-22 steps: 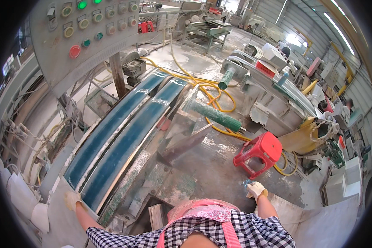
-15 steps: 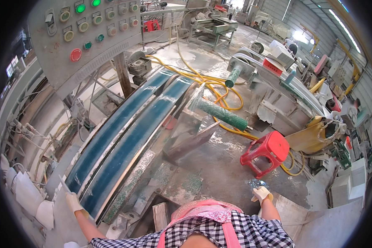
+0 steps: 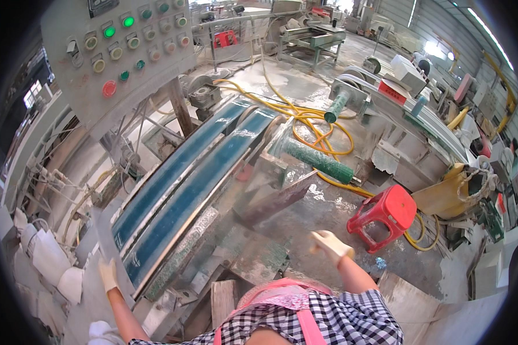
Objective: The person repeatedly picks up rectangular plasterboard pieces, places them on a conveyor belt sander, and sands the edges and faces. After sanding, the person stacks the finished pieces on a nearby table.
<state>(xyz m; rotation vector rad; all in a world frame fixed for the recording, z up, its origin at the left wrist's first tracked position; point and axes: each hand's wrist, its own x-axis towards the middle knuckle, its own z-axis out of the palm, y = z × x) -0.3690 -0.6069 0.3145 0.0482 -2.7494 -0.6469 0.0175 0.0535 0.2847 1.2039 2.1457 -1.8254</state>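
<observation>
My left hand (image 3: 108,276), in a pale work glove, is closed on a thin, flat grey slab (image 3: 105,230) beside the near end of the conveyor. The slab stands tilted, and its lower part is hard to tell from the grey surface below. Two blue belts (image 3: 181,221) run side by side away from there. In a matching glove, my right hand (image 3: 332,245) is in the air left of a red plastic stool (image 3: 388,213). Motion smears its fingers, and I see no object in it.
A grey control panel (image 3: 149,86) with lit green buttons rises at the left. Beyond the belts a yellow hose (image 3: 305,115) lies coiled near a green roller (image 3: 322,164). White broken slabs (image 3: 43,253) are stacked at the left, and a wooden block (image 3: 223,299) stands near my apron.
My right hand has moved left and forward, away from the floor beside the stool. The grey slab at my left hand has come up and shows more of its face. The view has shifted slightly.
</observation>
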